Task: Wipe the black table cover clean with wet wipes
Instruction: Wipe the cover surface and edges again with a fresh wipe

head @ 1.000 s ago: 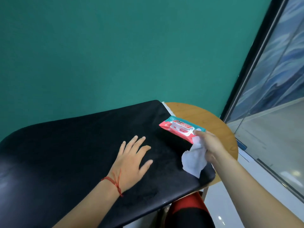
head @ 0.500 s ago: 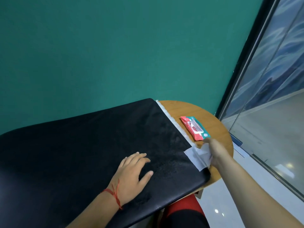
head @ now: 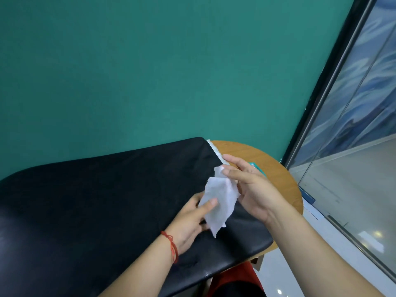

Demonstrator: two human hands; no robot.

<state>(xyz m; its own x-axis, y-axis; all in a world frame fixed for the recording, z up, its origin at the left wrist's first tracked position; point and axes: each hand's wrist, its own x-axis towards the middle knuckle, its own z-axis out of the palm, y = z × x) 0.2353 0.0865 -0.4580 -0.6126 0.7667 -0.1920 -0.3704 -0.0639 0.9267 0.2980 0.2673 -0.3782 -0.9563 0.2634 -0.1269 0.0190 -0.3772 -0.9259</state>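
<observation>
The head camera looked forward and down from the black table cover's point(head: 96, 200) near edge. It sat close, facing the green wall point(head: 150, 71).

Black table cover point(head: 96, 200) matt cloth; wet wipe point(head: 220, 200) thin, fibrous; round tabletop point(head: 276, 172) smooth wood.

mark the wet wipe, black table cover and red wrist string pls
wet wipe point(head: 222, 196): head view, centre of the white sheet.
black table cover point(head: 96, 200): head view, bare middle of the top.
red wrist string point(head: 172, 246): head view, band on left wrist.
</observation>
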